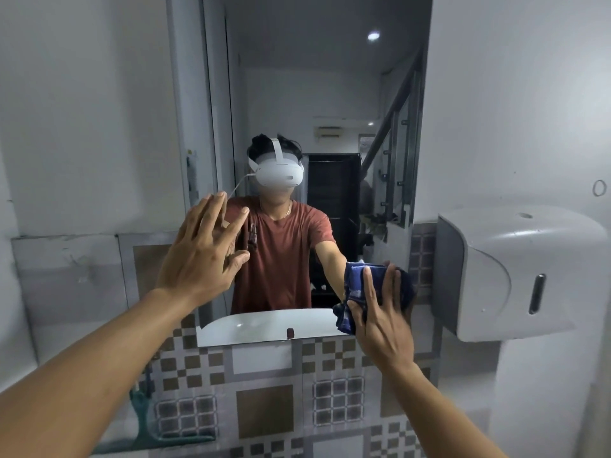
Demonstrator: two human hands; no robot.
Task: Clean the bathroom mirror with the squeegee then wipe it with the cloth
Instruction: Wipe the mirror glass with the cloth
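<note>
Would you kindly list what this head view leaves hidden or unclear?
- Squeegee: possibly the green tool at the lower left, half behind the left forearm; too blurred to confirm.
- Cloth: partly covered by the right hand.
- Mirror: streaks or wetness too faint to judge.
- Left hand: glass contact unclear.

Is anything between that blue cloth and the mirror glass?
Nothing visible. The right hand presses the cloth straight onto the mirror at its lower right corner; the left hand is off to the side.

Rust-red T-shirt (284, 256), white headset (279, 175), thin neck chain (288, 210).
</note>
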